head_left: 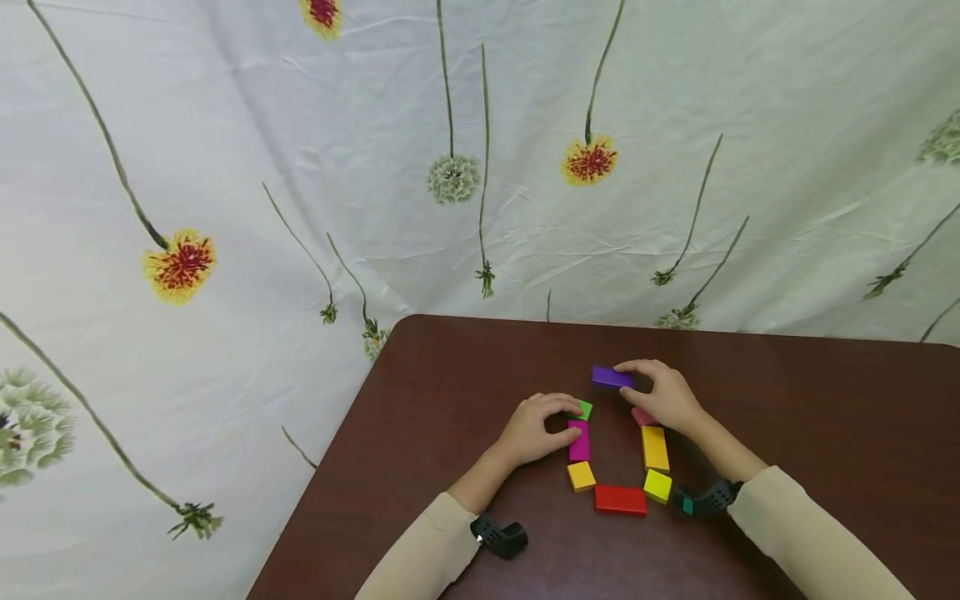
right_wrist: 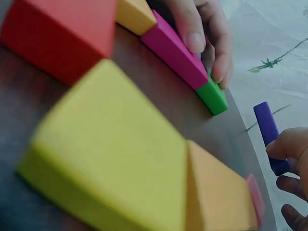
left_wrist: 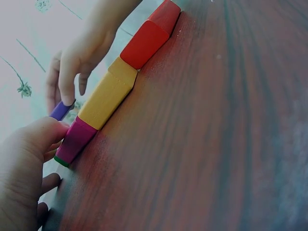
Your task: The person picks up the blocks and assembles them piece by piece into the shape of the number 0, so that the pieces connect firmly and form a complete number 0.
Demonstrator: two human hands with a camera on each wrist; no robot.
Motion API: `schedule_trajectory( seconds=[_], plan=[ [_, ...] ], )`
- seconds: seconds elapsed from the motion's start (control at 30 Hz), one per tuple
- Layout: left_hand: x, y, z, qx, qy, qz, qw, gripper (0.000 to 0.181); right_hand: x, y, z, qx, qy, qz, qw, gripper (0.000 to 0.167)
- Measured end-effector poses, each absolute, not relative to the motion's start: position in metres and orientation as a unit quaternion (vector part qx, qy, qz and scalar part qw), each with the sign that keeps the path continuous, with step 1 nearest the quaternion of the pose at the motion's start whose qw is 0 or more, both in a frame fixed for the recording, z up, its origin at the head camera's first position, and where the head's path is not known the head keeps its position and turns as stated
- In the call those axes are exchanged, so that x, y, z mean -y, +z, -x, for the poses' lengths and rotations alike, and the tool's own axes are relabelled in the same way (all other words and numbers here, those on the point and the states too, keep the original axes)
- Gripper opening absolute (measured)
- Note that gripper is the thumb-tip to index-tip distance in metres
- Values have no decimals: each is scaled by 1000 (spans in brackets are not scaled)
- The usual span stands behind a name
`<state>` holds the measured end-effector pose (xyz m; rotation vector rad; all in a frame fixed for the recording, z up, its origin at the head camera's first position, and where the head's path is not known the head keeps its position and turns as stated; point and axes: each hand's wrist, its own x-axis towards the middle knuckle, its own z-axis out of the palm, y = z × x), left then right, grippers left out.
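Note:
My right hand point(head_left: 666, 400) pinches a purple block point(head_left: 611, 377) by its right end at the far end of a block outline. In the right wrist view, the thumb lies on the purple block point(right_wrist: 267, 130). My left hand point(head_left: 531, 428) is at the outline's left side, its fingertips touching a small green block point(head_left: 585, 410). Its thumb rests on the magenta block point(head_left: 578, 442), which adjoins the green one. Below the right hand are a pink block point(head_left: 642, 417), partly hidden, and a long yellow-orange block point(head_left: 655, 448).
An orange block point(head_left: 581, 477), a red block point(head_left: 620, 500) and a yellow block point(head_left: 657, 486) form the outline's near side on a dark brown table point(head_left: 465, 367). A flower-printed white cloth point(head_left: 375, 125) hangs behind the table. Both wrists wear black bands.

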<state>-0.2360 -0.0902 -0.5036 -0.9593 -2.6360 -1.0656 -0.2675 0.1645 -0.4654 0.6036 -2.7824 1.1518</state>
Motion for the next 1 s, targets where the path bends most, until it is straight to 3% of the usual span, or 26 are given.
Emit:
schedule_trajectory(
  seconds=[1.0],
  plan=[
    [94, -503, 235, 881, -355, 308, 61, 26, -156, -489, 254, 902, 380, -201, 43, 29]
  ],
)
